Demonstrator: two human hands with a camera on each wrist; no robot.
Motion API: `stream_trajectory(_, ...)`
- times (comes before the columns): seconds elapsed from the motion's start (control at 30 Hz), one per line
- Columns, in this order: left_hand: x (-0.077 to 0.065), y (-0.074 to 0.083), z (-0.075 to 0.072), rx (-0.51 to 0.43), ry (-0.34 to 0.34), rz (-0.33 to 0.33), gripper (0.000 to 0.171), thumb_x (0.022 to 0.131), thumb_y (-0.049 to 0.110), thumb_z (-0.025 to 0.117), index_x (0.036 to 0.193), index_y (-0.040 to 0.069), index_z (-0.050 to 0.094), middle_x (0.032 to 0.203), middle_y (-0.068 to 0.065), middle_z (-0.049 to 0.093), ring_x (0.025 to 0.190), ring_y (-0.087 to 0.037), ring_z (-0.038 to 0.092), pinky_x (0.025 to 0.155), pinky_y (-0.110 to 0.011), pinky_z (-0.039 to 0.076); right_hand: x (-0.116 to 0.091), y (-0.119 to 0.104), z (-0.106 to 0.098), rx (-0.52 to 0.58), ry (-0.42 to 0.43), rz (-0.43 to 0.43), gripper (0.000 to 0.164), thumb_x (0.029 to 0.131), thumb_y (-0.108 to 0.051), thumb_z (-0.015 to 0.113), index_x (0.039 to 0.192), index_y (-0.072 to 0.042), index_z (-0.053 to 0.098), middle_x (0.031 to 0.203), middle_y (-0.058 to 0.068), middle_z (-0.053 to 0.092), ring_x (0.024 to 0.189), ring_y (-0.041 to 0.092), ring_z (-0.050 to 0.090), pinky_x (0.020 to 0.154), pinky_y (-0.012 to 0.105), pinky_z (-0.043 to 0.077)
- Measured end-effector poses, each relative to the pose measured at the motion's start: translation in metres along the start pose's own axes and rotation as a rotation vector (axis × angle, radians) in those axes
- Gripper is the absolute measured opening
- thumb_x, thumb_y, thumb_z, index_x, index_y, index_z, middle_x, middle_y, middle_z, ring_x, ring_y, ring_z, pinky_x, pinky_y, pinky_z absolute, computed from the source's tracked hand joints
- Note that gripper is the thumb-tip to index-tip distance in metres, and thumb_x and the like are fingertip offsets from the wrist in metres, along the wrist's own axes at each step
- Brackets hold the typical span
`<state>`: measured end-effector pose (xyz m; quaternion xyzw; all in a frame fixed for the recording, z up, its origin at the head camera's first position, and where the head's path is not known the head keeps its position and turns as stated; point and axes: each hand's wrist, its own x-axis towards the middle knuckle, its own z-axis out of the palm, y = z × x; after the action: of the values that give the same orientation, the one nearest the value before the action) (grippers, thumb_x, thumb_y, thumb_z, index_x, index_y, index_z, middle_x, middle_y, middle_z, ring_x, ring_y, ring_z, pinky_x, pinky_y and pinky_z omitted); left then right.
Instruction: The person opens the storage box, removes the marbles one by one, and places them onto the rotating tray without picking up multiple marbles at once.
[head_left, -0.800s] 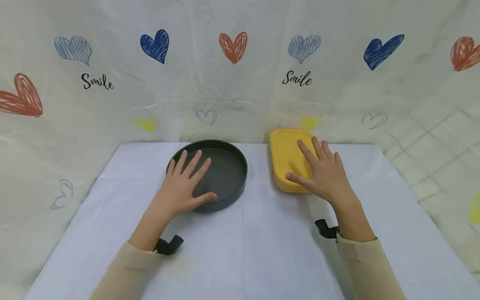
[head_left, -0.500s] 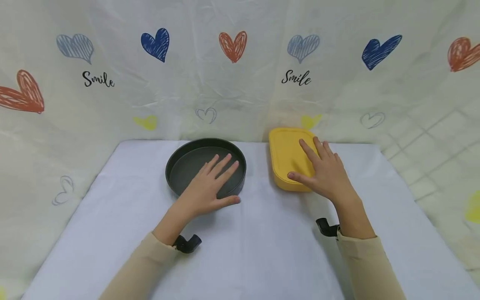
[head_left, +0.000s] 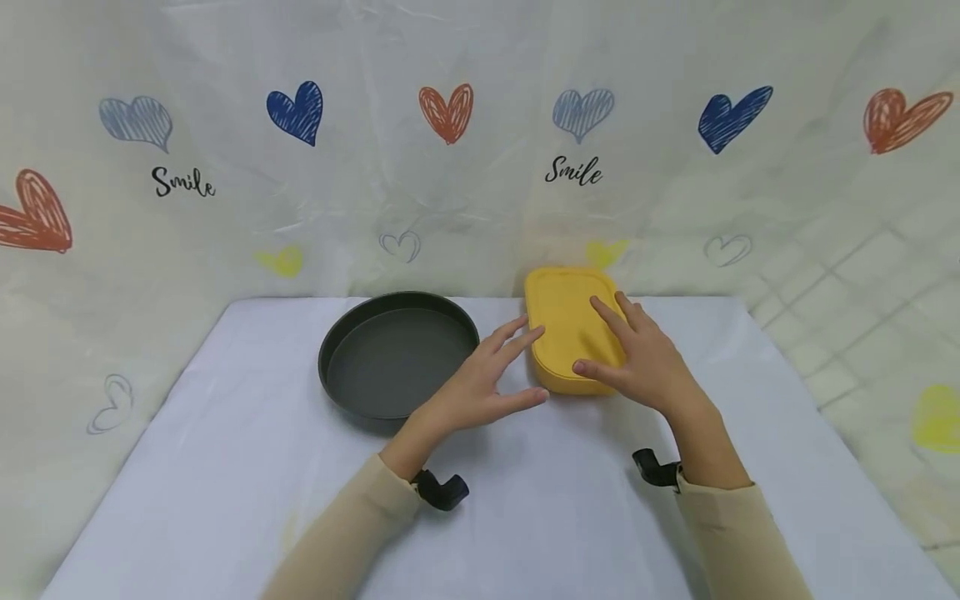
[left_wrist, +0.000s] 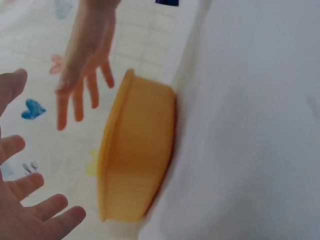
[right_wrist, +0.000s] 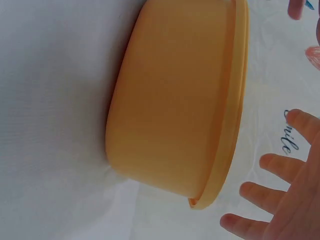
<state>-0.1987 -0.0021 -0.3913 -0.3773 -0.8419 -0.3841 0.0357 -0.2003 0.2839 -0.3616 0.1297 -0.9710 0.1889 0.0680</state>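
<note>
A yellow lidded container (head_left: pixel 566 325) with rounded corners stands at the back of the table, right of centre. Over the right part of its lid hovers my right hand (head_left: pixel 648 358), fingers spread, holding nothing; the right wrist view shows a gap between those fingers and the lid (right_wrist: pixel 232 110). My left hand (head_left: pixel 480 383) is spread too, between the container and a round dark grey pan (head_left: pixel 397 358), its fingertips near the container's left edge. In the left wrist view, the container's side wall (left_wrist: pixel 140 150) shows below both hands. The pan's lower right rim is partly hidden by my left hand.
A white cloth (head_left: pixel 225 467) covers the table. Right behind the pan and container hangs a pale curtain (head_left: pixel 337 200) printed with hearts and "Smile". A black wrist-worn piece (head_left: pixel 442 490) juts out from the left sleeve, another black piece (head_left: pixel 655 467) from the right.
My left hand has moved right, from over the pan to beside the yellow container. The right hand stays over the container. The head view has tilted slightly, shifting the scene.
</note>
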Motion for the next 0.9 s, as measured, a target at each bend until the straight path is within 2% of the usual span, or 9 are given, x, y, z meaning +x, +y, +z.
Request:
stream_trajectory(0.1,0.007,-0.006,0.009,-0.081,-0.002,-0.061,0.080,0.090,0.059,0.065,0.156,0.045,0.022,0.166,0.007,0.012,0.150,-0.021,0.024,0.112,-0.058,0.035,0.001,0.001,0.001,-0.007,0.004,-0.015,0.099,0.081,-0.070,0.067,0.160,-0.034,0.019,0.166,0.016,0.012,0.147,0.050,0.019,0.104,0.076,0.026)
stream_trajectory(0.2,0.014,-0.013,0.017,-0.121,-0.005,-0.100,0.083,0.089,0.055,0.068,0.158,0.037,0.025,0.167,-0.002,0.012,0.150,-0.027,0.026,0.111,-0.060,0.034,0.002,0.003,0.003,-0.002,0.010,-0.016,0.100,0.080,-0.070,0.069,0.160,-0.032,0.021,0.165,0.018,0.014,0.145,0.052,0.022,0.103,0.077,0.027)
stream_trajectory(0.37,0.021,-0.025,0.028,-0.131,-0.029,-0.140,0.085,0.088,0.050,0.072,0.158,0.029,0.028,0.167,-0.008,0.009,0.150,-0.031,0.026,0.113,-0.058,0.033,0.003,0.007,0.011,0.027,-0.006,-0.015,0.101,0.079,-0.071,0.069,0.160,-0.032,0.022,0.164,0.021,0.016,0.143,0.054,0.025,0.102,0.077,0.029)
stream_trajectory(0.43,0.022,-0.027,0.031,-0.138,-0.047,-0.149,0.085,0.088,0.049,0.072,0.158,0.029,0.028,0.167,-0.008,0.008,0.150,-0.033,0.024,0.113,-0.058,0.033,0.003,0.008,0.015,0.035,-0.014,-0.018,0.101,0.079,-0.070,0.069,0.160,-0.032,0.022,0.164,0.021,0.017,0.143,0.054,0.026,0.102,0.077,0.029)
stream_trajectory(0.6,0.021,-0.030,0.035,-0.179,-0.062,-0.166,0.084,0.089,0.046,0.073,0.158,0.028,0.028,0.167,-0.008,0.006,0.149,-0.034,0.026,0.108,-0.051,0.042,0.003,0.010,0.021,0.020,-0.011,-0.045,0.102,0.079,-0.069,0.071,0.159,-0.030,0.023,0.163,0.022,0.019,0.142,0.054,0.027,0.102,0.076,0.030)
stream_trajectory(0.7,0.022,-0.032,0.039,-0.231,-0.054,-0.172,0.083,0.090,0.041,0.073,0.158,0.026,0.028,0.167,-0.010,0.006,0.147,-0.032,0.030,0.105,-0.044,0.046,0.002,0.012,0.021,0.001,-0.018,-0.053,0.103,0.078,-0.069,0.071,0.159,-0.028,0.024,0.162,0.025,0.020,0.141,0.055,0.028,0.103,0.075,0.030)
stream_trajectory(0.9,0.020,-0.036,0.047,-0.324,-0.045,-0.167,0.082,0.092,0.037,0.072,0.159,0.024,0.026,0.166,-0.014,0.010,0.140,-0.034,0.042,0.105,-0.044,0.047,0.003,0.015,0.018,0.006,-0.047,-0.051,0.104,0.076,-0.070,0.072,0.159,-0.029,0.024,0.162,0.025,0.020,0.141,0.055,0.027,0.102,0.076,0.030)
